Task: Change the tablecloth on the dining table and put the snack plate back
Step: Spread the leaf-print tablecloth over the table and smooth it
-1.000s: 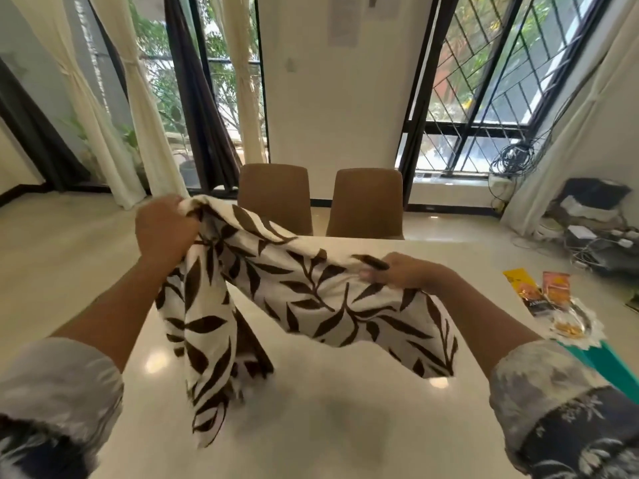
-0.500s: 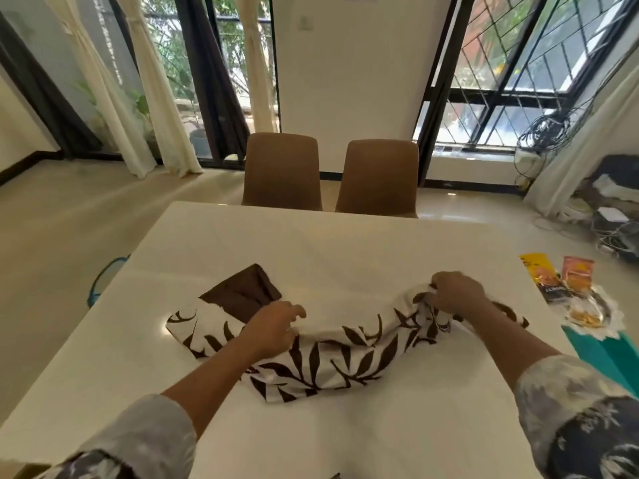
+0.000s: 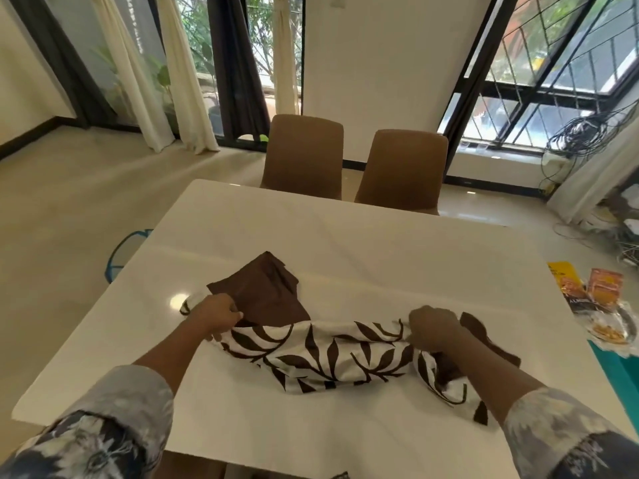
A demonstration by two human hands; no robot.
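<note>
Tablecloth [image 3: 328,354]: white, brown leaf print, plain brown reverse; lies bunched lengthwise toward the tabletop's [image 3: 311,229] near edge.
Left hand [image 3: 216,314]: fingers pinch the cloth's left end.
Right hand [image 3: 434,328]: fingers curled round its right part.
Snack plate [image 3: 619,326]: beyond the right edge, beside snack packets [image 3: 605,285]; print too small to read.

The tablecloth [image 3: 332,354], white with brown leaves and a plain brown back, lies bunched in a long roll across the near half of the white counter [image 3: 380,243], 1 brown flap turned out at its left end. The snack plate [image 3: 627,321] sits off the counter, just past its right edge.
</note>
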